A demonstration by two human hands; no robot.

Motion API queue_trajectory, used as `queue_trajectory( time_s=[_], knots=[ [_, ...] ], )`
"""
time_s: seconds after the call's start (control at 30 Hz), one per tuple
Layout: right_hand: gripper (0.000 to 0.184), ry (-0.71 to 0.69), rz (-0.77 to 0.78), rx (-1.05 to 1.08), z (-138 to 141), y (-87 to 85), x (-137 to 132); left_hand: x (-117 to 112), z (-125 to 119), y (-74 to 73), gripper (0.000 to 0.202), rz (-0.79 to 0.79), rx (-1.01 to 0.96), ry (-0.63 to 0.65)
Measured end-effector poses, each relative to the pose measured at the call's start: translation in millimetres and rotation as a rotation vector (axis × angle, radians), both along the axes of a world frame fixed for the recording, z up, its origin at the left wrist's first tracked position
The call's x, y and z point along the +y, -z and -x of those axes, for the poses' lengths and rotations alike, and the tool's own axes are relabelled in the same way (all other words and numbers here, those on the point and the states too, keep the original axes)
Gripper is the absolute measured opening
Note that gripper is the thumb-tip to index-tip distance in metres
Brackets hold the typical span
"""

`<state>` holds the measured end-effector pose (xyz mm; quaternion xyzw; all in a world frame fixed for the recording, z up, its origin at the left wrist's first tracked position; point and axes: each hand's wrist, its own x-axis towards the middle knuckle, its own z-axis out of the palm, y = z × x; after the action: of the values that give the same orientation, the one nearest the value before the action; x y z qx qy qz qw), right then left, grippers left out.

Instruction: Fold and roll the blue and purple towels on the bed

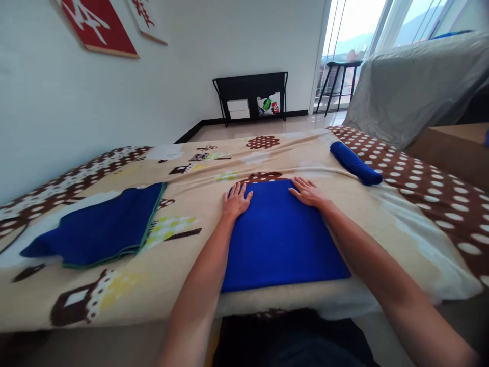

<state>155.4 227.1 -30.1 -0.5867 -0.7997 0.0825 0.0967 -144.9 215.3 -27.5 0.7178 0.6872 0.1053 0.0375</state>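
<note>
A bright blue cloth [280, 239] lies flat and squared on the patterned blanket in front of me. My left hand [236, 200] rests on its far left corner, fingers spread. On the far right corner lies my right hand [307, 192], palm down with the fingers stretched out. Off to the left is a loose, crumpled dark blue cloth [110, 224] with a green edge. A rolled blue cloth [355, 163] sits to the right, beyond my right hand. Neither hand touches these two.
The beige blanket [191, 285] with brown dotted borders covers the surface under the cloths. Beyond it, a black rack [250, 84] stands against the wall and a black stool [344, 66] by the window. A plastic-covered piece [412, 81] and a brown box [454, 137] are at right.
</note>
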Motion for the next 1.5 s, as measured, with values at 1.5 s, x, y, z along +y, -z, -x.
queue_trajectory(
  time_s=[1.5],
  knots=[
    [0.057,0.093,-0.19,0.061,88,5.0,-93,-90,-89,-14.4,0.058,-0.016,-0.007,0.3]
  ],
)
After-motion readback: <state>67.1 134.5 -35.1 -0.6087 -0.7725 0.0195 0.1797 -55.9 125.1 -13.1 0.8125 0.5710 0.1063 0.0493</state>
